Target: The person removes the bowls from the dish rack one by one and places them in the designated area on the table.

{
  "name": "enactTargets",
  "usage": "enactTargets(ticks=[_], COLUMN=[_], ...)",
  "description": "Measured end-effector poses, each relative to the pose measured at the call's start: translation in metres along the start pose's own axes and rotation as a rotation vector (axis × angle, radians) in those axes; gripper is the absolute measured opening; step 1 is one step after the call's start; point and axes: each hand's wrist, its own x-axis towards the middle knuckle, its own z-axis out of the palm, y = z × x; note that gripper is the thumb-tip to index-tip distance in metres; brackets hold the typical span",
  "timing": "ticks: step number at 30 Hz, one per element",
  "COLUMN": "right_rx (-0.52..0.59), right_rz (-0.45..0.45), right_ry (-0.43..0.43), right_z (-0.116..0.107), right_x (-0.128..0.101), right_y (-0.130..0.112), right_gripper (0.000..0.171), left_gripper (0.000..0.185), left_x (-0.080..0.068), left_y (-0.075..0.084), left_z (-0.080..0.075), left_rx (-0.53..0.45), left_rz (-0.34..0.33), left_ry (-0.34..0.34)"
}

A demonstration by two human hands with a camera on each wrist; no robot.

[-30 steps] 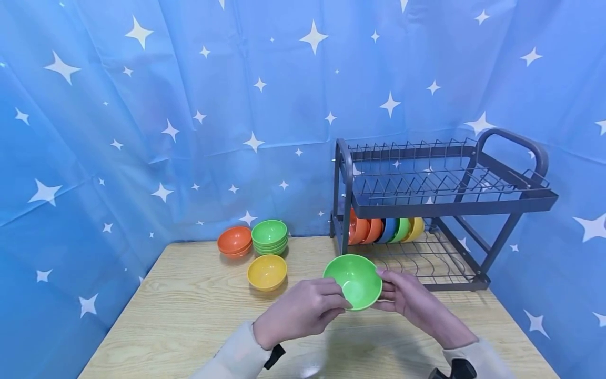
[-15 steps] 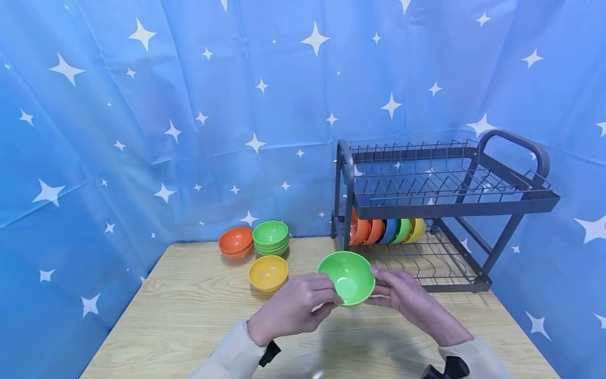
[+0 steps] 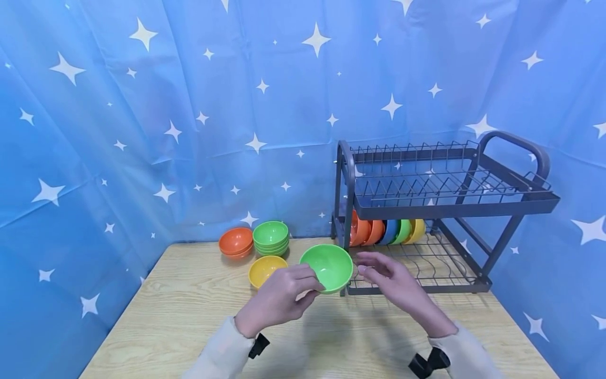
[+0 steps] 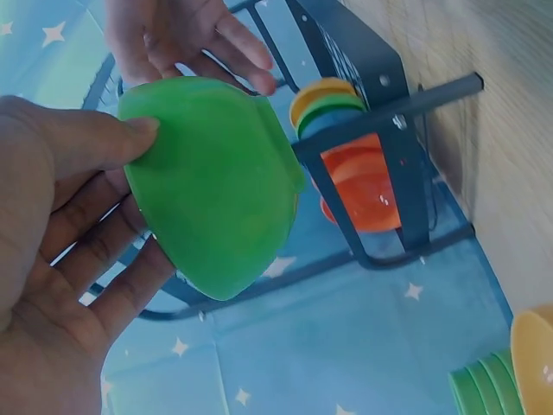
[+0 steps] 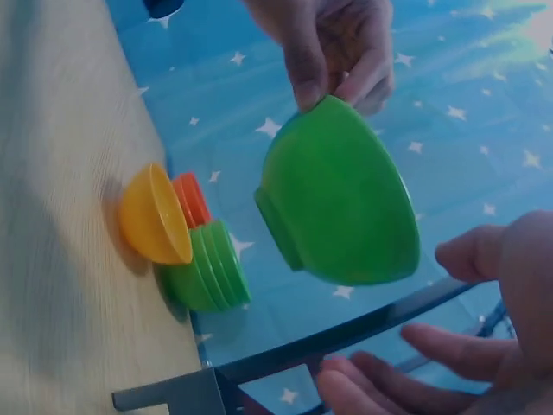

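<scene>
A green bowl hangs above the table, tilted so its inside faces the head camera. My left hand pinches its rim, the thumb on the outer wall and the other fingers at the inside. To the right of the bowl, my right hand is apart from it, fingers spread and slightly bent, holding nothing. In the right wrist view the bowl's outside and foot face the camera, with a gap to my right fingertips.
A dark two-tier dish rack stands at the right; orange, blue, green and yellow bowls sit on edge in its lower tier. At the table's back left are stacked orange bowls, stacked green bowls and a yellow bowl.
The green bowl has moved left and slightly up with my left hand. My right hand held its right side before and has let go; a gap now separates them.
</scene>
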Motion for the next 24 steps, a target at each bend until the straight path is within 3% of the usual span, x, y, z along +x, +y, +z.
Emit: enactTargets(ticks=[4, 13, 24], right_rx=[-0.129, -0.186, -0.245], right_rz=[-0.089, -0.235, -0.172], right_ry=[0.085, 0.161, 0.214], right_z=[0.0, -0.009, -0.008], right_x=[0.006, 0.028, 0.051], right_y=[-0.001, -0.012, -0.03], right_gripper=[0.051, 0.06, 0.052], left_gripper=[0.016, 0.018, 0.015], left_x=[-0.005, -0.016, -0.023], left_y=[-0.011, -0.038, -0.072], left_z=[-0.001, -0.002, -0.001], left_rx=[-0.013, 0.015, 0.051], left_rz=[-0.047, -0.151, -0.299], left_ry=[-0.001, 0.018, 0.005])
